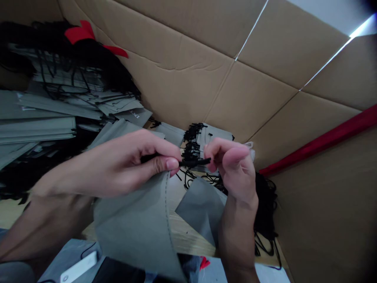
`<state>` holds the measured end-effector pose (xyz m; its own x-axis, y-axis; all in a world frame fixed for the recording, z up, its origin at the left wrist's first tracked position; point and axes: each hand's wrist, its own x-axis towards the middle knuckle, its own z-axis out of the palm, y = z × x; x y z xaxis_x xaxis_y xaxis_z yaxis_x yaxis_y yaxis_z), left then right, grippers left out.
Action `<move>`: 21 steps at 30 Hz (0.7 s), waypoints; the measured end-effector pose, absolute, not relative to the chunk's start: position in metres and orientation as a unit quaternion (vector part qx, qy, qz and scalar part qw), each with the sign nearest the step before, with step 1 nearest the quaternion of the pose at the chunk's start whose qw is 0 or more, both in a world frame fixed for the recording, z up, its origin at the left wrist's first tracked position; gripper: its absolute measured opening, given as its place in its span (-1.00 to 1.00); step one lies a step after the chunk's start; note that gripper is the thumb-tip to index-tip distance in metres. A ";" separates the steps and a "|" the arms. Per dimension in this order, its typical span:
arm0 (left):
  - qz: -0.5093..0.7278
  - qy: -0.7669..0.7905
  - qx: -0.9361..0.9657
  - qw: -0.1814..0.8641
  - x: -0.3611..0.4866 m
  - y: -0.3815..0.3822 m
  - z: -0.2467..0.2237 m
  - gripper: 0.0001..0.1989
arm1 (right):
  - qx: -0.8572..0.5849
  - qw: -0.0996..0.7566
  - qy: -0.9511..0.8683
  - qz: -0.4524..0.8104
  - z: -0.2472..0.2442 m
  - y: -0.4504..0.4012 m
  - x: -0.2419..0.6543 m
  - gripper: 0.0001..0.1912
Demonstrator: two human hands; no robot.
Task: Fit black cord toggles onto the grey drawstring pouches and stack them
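Observation:
Between its thumb and fingers, my left hand (141, 163) pinches a black cord (193, 162) at the corner of a grey pouch-like fabric piece (135, 224). The fabric hangs below the hand in a curve, with a line of stitching along its right edge. A short length of cord sticks out to the right. Near the cord's tip is my right hand (234, 165), its fingers partly curled and its thumb raised apart from them. Whether a finger touches the tip is unclear.
Piles of grey pieces (38, 127) with black cords fill the left. More grey pieces (216, 131) with knotted cord ends lie behind my hands. Another grey piece (203, 204) rests on the wooden table (188, 237). Cardboard walls (182, 43) enclose the back and right; black cords (265, 204) hang right.

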<state>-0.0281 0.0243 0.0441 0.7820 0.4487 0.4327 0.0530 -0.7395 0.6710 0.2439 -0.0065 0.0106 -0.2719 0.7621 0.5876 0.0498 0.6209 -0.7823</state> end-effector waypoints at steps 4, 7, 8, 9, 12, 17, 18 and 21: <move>0.293 0.158 0.887 0.320 -0.028 0.025 0.046 -0.58 | -0.268 0.507 -0.768 0.286 0.014 -0.011 0.246 -0.46; 0.305 0.161 0.889 0.302 -0.026 0.024 0.044 -0.58 | -0.218 0.509 -0.793 0.254 0.007 -0.008 0.240 -0.55; 0.311 0.161 0.889 0.295 -0.026 0.024 0.043 -0.58 | -0.211 0.520 -0.792 0.239 0.005 -0.007 0.239 -0.59; 0.315 0.160 0.890 0.289 -0.026 0.023 0.042 -0.57 | -0.206 0.532 -0.790 0.225 0.002 -0.005 0.238 -0.62; 0.316 0.147 0.889 0.296 -0.029 0.023 0.038 -0.62 | -0.186 0.548 -0.789 0.207 -0.001 0.000 0.237 -0.69; 0.300 0.110 0.872 0.372 -0.035 0.022 0.034 -0.80 | -0.090 0.576 -0.776 0.242 -0.005 0.009 0.229 -0.77; 0.293 0.108 0.868 0.387 -0.035 0.021 0.034 -0.79 | -0.078 0.581 -0.769 0.253 -0.006 0.010 0.227 -0.77; 0.274 0.105 0.864 0.410 -0.031 0.019 0.038 -0.73 | -0.098 0.583 -0.751 0.296 -0.007 0.012 0.226 -0.73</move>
